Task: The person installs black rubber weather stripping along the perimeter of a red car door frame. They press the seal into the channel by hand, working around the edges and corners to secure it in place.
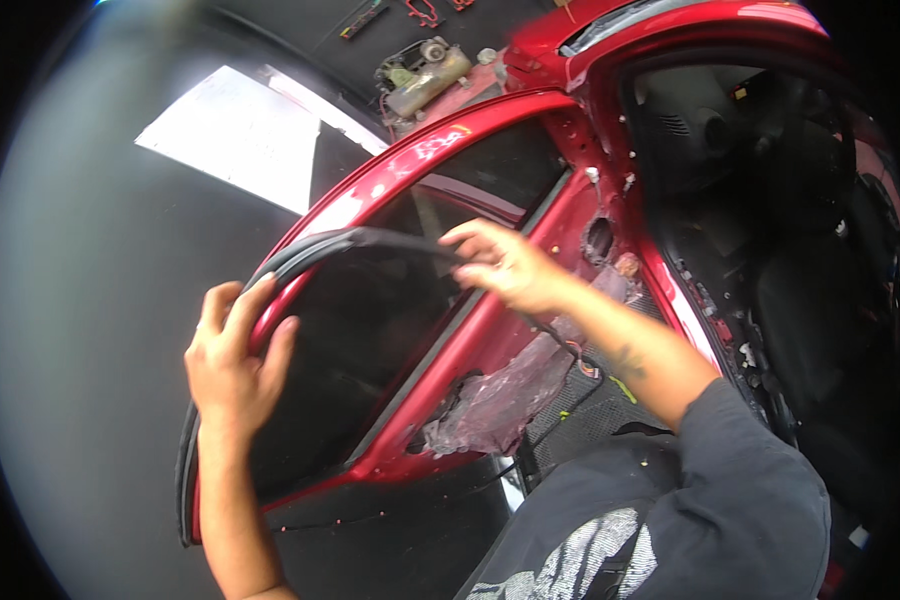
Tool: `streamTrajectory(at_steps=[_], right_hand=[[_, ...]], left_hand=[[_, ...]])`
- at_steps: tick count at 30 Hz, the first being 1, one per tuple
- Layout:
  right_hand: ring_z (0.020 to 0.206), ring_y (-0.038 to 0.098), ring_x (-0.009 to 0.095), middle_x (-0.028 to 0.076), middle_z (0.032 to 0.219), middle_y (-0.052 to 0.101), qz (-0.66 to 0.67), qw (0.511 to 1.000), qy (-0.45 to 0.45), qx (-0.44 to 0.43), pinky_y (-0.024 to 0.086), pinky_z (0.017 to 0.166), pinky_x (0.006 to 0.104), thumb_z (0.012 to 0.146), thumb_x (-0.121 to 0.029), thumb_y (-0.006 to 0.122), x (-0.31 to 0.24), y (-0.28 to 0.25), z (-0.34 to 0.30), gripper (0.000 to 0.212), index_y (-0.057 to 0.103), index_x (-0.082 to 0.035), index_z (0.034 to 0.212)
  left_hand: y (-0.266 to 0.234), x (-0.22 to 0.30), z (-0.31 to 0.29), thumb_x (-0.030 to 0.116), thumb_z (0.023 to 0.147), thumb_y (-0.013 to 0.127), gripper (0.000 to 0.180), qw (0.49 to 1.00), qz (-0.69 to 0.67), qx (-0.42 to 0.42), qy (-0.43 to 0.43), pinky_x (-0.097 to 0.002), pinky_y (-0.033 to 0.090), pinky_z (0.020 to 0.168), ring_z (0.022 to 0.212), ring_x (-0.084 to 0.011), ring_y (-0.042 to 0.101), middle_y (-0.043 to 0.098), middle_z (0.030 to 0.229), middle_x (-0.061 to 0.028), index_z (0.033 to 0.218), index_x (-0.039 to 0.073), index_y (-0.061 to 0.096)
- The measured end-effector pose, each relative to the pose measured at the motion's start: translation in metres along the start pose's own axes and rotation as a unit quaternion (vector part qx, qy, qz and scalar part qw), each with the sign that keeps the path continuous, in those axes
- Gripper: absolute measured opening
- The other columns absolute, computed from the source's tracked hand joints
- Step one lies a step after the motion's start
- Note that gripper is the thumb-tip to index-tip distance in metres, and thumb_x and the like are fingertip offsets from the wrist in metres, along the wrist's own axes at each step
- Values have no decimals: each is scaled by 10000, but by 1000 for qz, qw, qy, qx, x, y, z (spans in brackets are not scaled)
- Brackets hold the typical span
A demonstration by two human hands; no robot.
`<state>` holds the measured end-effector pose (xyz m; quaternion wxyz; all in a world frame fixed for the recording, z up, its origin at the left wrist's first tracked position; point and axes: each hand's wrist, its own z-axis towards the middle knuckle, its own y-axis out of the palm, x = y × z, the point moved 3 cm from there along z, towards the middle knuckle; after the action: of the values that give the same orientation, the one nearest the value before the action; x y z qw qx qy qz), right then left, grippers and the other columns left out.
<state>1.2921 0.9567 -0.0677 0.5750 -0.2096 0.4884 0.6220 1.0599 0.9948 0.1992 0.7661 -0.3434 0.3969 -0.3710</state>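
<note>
A red car door (410,462) stands open in front of me, with its dark window glass (340,330) inside the frame. A black rubber door seal (322,243) follows the curved upper edge of the frame, then arcs away from it toward the right. My left hand (232,355) grips the seal at the frame's left side, fingertips over it and thumb on the inner side. Near the middle of the door, my right hand (510,268) pinches the loose stretch of seal between thumb and fingers. The strip is slightly blurred there.
Torn plastic sheeting (500,400) and loose wiring (588,368) show on the door's inner side. To the right is the car's open doorway with a dark interior (790,280). A white panel (235,135) lies at the far left, and a compressor-like machine (428,80) stands behind the door.
</note>
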Motion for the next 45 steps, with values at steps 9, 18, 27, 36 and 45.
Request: streamTrajectory(at_steps=[9,18,27,36,45], right_hand=[[859,546,57,-21,923,660,-387,916,-110,-5,475,800,262,1053,-216,616,-152,-53,110,274,711,-59,1255],[774,613,113,12,912,722,-406,900,-105,-116,503,716,316,1042,-252,624,-148,-77,144,273,725,-100,1244],[1064,648,258,111,1131,601,-388,858,-312,-125,573,872,352,846,50,736,-118,-77,123,413,788,-181,1185],[882,658,268,128,1152,623,-454,786,-401,-125,581,758,347,828,22,733,-122,-87,135,533,758,-312,1243],[918,647,109,27,979,695,-312,890,-193,-272,519,801,278,1028,-178,654,-147,-88,184,269,726,-43,1248]], left_hand=[[-1,0,23,184,936,715,280,996,-80,33,2,-413,552,871,1017,-347,707,696,1176,-119,1207,112,726],[22,17,65,97,937,713,306,988,-147,-21,-30,-341,530,836,901,-223,682,716,1053,-146,1231,12,726],[31,33,54,110,853,776,308,995,80,33,45,-388,577,801,931,-298,707,704,1115,-124,1159,143,785],[24,41,69,130,791,842,384,997,29,57,-33,-427,555,885,1019,-313,686,700,1176,-133,1165,113,761],[41,40,89,81,954,728,167,965,-152,18,-211,-281,538,840,887,-142,692,758,920,-98,1063,-43,747]])
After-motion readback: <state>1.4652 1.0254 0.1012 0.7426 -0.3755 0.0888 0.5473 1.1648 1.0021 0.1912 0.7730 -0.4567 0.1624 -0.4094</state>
